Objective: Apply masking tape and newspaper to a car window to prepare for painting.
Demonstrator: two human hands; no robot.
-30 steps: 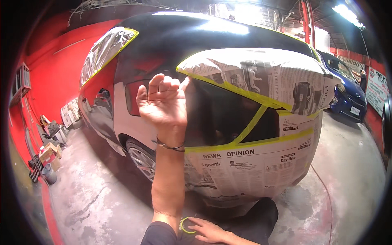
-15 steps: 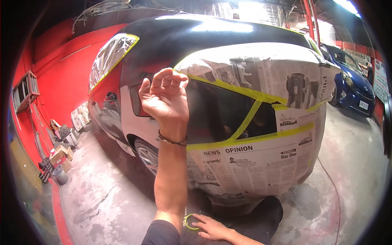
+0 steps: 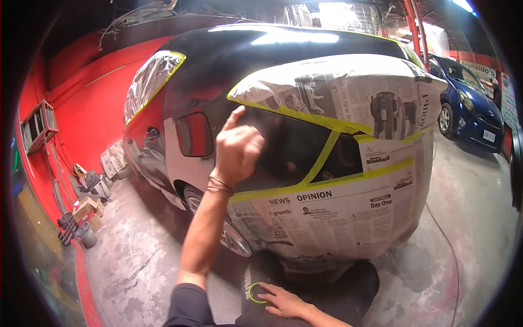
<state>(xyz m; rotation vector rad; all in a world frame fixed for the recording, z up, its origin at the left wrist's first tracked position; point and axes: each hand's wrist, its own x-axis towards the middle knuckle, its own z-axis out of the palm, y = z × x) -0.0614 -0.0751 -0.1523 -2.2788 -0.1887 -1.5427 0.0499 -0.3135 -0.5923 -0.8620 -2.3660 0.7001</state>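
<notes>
My left hand is raised in front of the car's rear side, partly blurred. Its index finger stretches up by the yellow-green masking tape along the lower edge of the newspaper; I cannot tell whether it touches. Nothing shows in that hand. Low down, my right hand lies spread on my dark-trousered leg, fingertips over the rim of a yellow-green tape roll. More newspaper covers the car's lower rear, taped below the dark unmasked panel.
A parked blue car stands at the right. Boxes and a grey bucket sit by the red wall at the left. A thin hose runs over the concrete floor. Clear film is taped on the car's far left window.
My left hand has turned from an open palm to its back, moved slightly lower and stretched out its index finger. My right hand stays by the tape roll. The view has shifted slightly.
</notes>
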